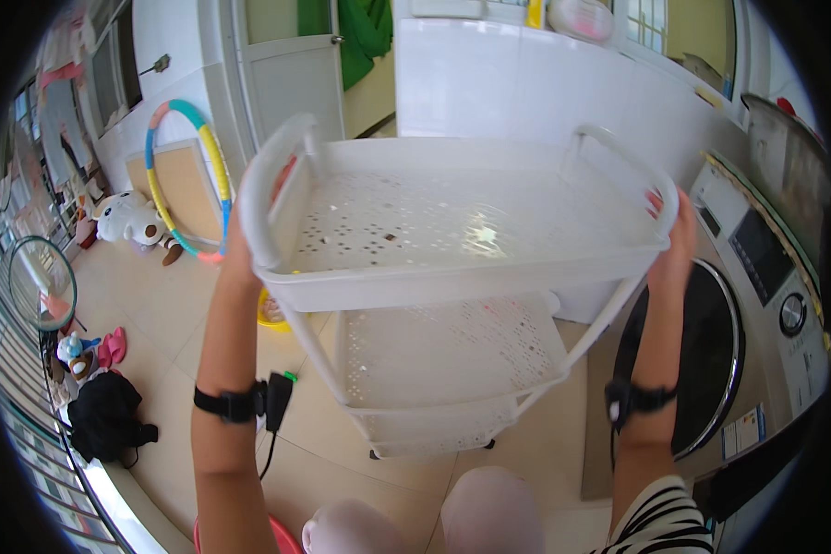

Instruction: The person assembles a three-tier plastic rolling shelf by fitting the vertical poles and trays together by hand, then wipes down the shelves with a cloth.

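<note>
Head view: white trolley (462, 289) with perforated trays (415, 212).

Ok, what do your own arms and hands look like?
The left hand and right hand are ungloved. The left forearm wears a black strap with a black, green-tipped device and dark cable. The right forearm has a black band; further up, a black-and-white striped sleeve.

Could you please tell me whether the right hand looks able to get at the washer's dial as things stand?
Probably not just now: the right hand is curled around the cart handle. Otherwise the way to the dial looks open, with nothing visible between them.
</note>
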The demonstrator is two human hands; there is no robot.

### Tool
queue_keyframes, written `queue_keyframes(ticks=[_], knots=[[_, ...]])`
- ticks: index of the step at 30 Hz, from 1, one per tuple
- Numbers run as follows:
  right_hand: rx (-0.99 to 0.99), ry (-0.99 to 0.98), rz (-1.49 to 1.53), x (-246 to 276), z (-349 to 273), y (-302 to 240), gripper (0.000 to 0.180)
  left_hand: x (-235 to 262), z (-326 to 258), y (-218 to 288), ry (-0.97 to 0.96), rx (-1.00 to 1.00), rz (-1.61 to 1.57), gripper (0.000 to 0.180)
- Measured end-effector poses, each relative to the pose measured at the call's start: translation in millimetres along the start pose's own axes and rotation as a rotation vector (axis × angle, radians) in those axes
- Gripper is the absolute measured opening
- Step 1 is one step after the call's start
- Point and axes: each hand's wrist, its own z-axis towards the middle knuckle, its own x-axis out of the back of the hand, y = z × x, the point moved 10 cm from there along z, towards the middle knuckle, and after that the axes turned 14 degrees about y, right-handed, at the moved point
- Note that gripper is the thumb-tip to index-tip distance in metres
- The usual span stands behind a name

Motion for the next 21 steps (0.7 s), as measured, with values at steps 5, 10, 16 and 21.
queue_keyframes(ticks=[5,10,16,21], knots=[[-0.359,-0.548,0.076,-102,-10,36,0.039,-51,18,-38,-0.096,0.271,-0.088,0.05],[-0.461,-0.616,0.153,-133,-34,52,0.036,-35,25,-48,-0.197,0.237,-0.177,0.043],[-0.517,-0.663,0.306,-121,-16,73,0.044,-45,31,-62,-0.238,0.302,-0.295,0.044],[-0.352,-0.625,-0.048,-123,-25,47,0.042,-40,19,-57,-0.282,0.361,-0.254,0.041]])
